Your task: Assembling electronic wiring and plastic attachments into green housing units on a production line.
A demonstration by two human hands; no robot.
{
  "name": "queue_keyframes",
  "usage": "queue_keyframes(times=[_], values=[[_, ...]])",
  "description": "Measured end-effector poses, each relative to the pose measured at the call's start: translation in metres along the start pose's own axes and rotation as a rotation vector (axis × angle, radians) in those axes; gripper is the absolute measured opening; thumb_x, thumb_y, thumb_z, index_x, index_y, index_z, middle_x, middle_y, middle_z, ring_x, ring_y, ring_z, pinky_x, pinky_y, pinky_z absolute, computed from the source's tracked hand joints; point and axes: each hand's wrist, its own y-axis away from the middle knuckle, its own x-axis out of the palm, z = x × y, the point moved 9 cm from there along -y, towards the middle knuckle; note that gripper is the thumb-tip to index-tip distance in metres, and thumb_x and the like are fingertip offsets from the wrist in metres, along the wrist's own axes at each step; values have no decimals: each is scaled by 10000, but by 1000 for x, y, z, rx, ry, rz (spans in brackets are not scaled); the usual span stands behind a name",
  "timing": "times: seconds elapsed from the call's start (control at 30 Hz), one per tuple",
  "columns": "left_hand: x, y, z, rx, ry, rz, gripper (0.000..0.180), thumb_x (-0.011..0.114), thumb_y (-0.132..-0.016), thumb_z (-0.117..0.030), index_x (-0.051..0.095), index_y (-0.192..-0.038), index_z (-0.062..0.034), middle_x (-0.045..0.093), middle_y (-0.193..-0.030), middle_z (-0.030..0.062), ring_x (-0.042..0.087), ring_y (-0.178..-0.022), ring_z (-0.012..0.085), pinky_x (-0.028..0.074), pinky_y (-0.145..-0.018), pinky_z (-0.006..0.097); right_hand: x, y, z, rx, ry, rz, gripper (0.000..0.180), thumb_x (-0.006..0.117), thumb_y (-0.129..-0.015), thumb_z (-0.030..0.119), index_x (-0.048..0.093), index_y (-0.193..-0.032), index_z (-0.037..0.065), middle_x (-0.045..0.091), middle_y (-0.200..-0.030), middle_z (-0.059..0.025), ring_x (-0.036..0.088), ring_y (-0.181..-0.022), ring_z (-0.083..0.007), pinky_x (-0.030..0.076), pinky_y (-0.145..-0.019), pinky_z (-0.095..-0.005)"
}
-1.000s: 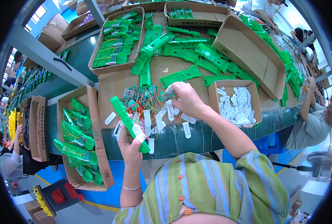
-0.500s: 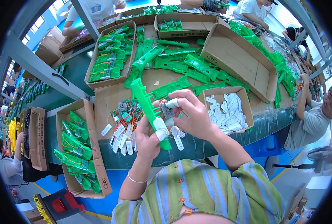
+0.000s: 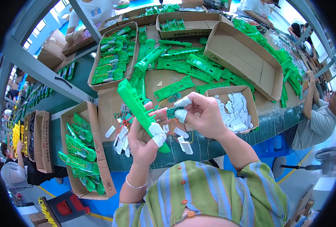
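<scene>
My left hand (image 3: pixel 142 147) is closed round a long green plastic housing (image 3: pixel 132 99), tilted with its far end to the left. A white oval piece (image 3: pixel 156 130) sits on the housing near my left thumb. Between the covered fingertips of my right hand (image 3: pixel 207 117) is a small green circuit board (image 3: pixel 171 112), close beside the housing. Wires run from the board towards a white piece (image 3: pixel 185 146) lower down. Below and left of my hands lies a pile of white pieces (image 3: pixel 122 142) with wired boards.
A box of loose white pieces (image 3: pixel 234 111) stands right of my right hand. Cardboard boxes with wired green housings (image 3: pixel 115 56) are at the far left and near left (image 3: pixel 81 151). A tilted cardboard box (image 3: pixel 247 58) rests among green housings (image 3: pixel 173 87). Other people sit around.
My right hand has turned the circuit board flatter and moved slightly right and down with it. The housing in my left hand has shifted left, its far end most.
</scene>
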Motion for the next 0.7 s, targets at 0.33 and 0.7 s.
queue_keyframes(times=[0.33, 0.7], values=[[-36, 7, 35, -255, 381, 1, 615, 571, -744, -59, 318, -1298, 27, 525, -1064, 108, 567, -939, 221, 477, -797, 337, 25, 8, -7, 81, -108, 198, 144, 623, -752, -43, 573, -885, -21, 586, -744, -20, 572, -693, -68, 490, -598, -206], [-31, 29, 56, -211, 607, 31, 342, 463, -878, -121, 438, -1174, 48, 523, -1148, 181, 555, -1020, 282, 471, -870, 382, 52, 11, 10, -28, 184, 223, 115, 556, -690, -21, 549, -804, -8, 565, -657, -135, 573, -611, -282, 459, -571, -358]])
